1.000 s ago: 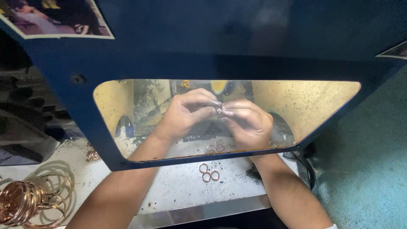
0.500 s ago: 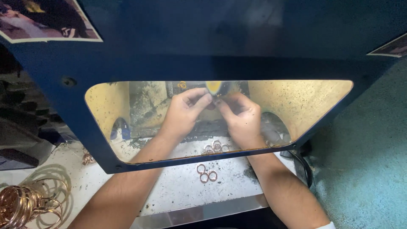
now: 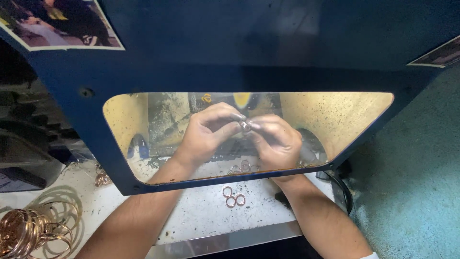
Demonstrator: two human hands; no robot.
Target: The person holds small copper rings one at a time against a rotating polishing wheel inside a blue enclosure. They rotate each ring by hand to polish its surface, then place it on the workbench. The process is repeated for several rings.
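Behind a clear window in a dark blue guard panel, my left hand and my right hand meet at the fingertips. Together they pinch one small metal ring between thumbs and forefingers, raised above the bench. Several more small rings lie on the bench just under my hands, seen through the window. Three copper-coloured rings lie on the white speckled bench top below the panel's lower edge, between my forearms.
A pile of large copper-coloured bangles sits at the bench's left front. A small cluster of rings lies left of the panel. A dark machine body stands at the left. A black cable runs at the right beside a teal floor.
My joined hands have shifted slightly lower in the window with the small ring still between the fingertips. The view itself has moved a little.
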